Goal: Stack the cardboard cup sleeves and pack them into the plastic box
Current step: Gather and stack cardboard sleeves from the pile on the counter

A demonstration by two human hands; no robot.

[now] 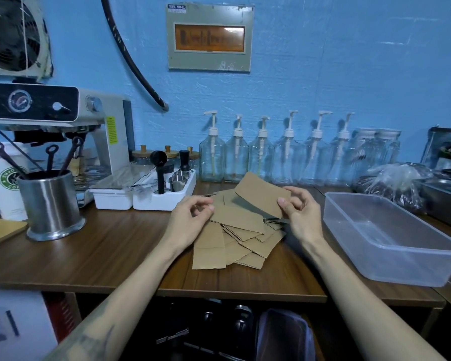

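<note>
Bare tabletop (120, 256) before the sleeve pile (235, 238); plastic box (391, 259) close right.

The sleeves (235, 230) are matt brown cardboard, corrugated at the cut edges; the box (391, 238) near the counter's right edge is clear, smooth plastic, slightly frosted; the counter (102, 254) is dark wood-grain with a faint sheen; the cup (51, 204) at the left is brushed metal; the bottles (261, 157) along the back edge are clear and glossy with white plastic pumps; the wall (349, 74) is rough, blue, painted.
</note>
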